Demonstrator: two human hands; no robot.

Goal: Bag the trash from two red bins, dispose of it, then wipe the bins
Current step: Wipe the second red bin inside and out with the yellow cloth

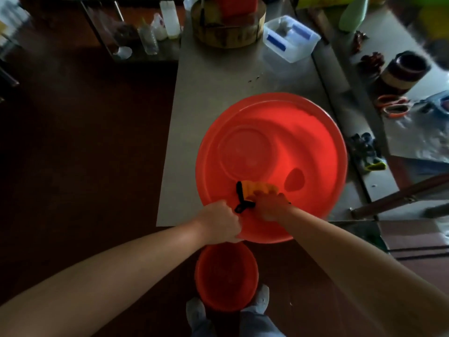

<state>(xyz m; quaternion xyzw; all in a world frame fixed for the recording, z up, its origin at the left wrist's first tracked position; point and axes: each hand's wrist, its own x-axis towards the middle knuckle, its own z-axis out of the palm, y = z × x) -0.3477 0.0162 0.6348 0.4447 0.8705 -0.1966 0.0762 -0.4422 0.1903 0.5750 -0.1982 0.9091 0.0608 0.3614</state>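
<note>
A large red bin (303, 132) stands on the grey table, its inside bare. My left hand (220, 221) grips its near rim with curled fingers. Inside the near wall, my right hand (271, 205) presses and holds a yellow cloth (257, 188) with a black strap or edge (240, 198). A smaller red bin (226, 276) stands on the dark floor below the table edge, between my feet.
On the grey table (206, 98) stand a round wooden block (226, 32) and a clear plastic box (290, 38) at the back. To the right lie orange scissors (392, 107), a dark jar (404, 70) and plastic sheeting. Bottles (170, 19) stand on a low shelf at the back left.
</note>
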